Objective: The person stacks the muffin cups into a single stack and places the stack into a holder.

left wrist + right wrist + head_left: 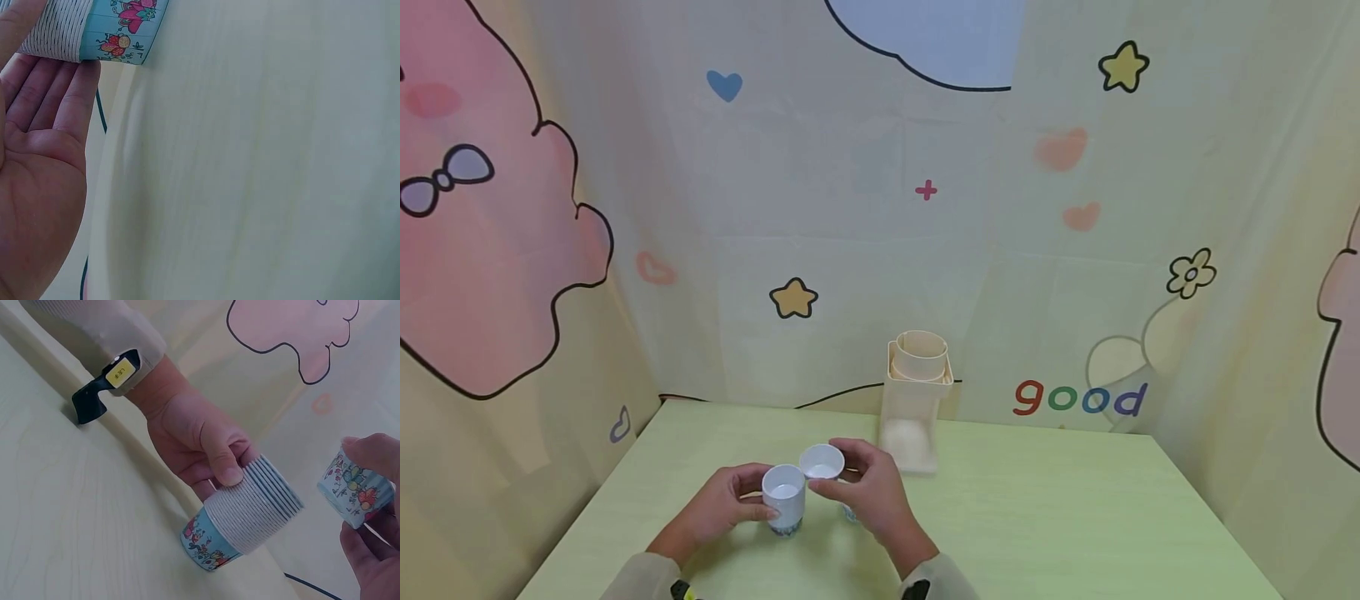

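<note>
My left hand [718,504] grips a stack of nested paper cups [253,506] by its side, thumb on one face and fingers behind. The stacked rims form a white ribbed band, and the lowest cup shows light blue with fruit prints. Close beside it, my right hand [876,492] pinches a small printed paper cup [355,487] between thumb and fingers. That cup is tilted, its white inside [822,463] facing up toward the head camera, and its rim overlaps the stack's rim in that view. In the left wrist view only part of the stack [119,28] shows.
A beige stand [908,425] with a round tube [921,354] on top stands at the back of the pale wooden table [1075,517], beyond my hands. Printed cloth [850,192] hangs behind and at both sides.
</note>
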{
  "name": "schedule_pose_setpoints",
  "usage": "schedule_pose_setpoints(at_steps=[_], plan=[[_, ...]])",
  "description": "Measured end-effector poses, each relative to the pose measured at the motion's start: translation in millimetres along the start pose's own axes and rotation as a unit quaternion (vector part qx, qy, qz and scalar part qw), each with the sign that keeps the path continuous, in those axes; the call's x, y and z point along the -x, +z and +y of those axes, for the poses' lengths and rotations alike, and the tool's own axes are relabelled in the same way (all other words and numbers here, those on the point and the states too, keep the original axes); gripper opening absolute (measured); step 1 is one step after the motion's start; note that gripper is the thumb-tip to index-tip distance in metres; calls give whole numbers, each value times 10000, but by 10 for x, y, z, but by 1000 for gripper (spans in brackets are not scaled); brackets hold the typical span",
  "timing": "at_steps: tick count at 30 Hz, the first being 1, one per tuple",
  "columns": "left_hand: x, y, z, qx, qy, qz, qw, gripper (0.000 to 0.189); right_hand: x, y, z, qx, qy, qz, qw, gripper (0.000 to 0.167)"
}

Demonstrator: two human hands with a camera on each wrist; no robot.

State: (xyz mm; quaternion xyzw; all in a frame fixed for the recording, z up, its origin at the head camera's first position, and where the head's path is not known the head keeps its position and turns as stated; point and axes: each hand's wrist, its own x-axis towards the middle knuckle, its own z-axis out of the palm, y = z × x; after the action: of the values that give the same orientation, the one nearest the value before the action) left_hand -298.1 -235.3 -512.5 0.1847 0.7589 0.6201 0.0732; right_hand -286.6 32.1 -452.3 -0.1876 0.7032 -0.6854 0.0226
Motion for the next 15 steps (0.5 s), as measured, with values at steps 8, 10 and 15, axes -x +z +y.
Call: schedule_pose_setpoints(at_steps=[8,10,15], plan=[[16,-5,-9,55,77,-16,10000,65,-53,186,13,-76,10,-3,10000,59],[16,-4,-7,62,105,-30,9999,64,-65,228,11,-88,-23,13,10000,57],[16,1,18,77,43,-33,10000,65,-95,311,7,-152,-84,28,9998,56]])
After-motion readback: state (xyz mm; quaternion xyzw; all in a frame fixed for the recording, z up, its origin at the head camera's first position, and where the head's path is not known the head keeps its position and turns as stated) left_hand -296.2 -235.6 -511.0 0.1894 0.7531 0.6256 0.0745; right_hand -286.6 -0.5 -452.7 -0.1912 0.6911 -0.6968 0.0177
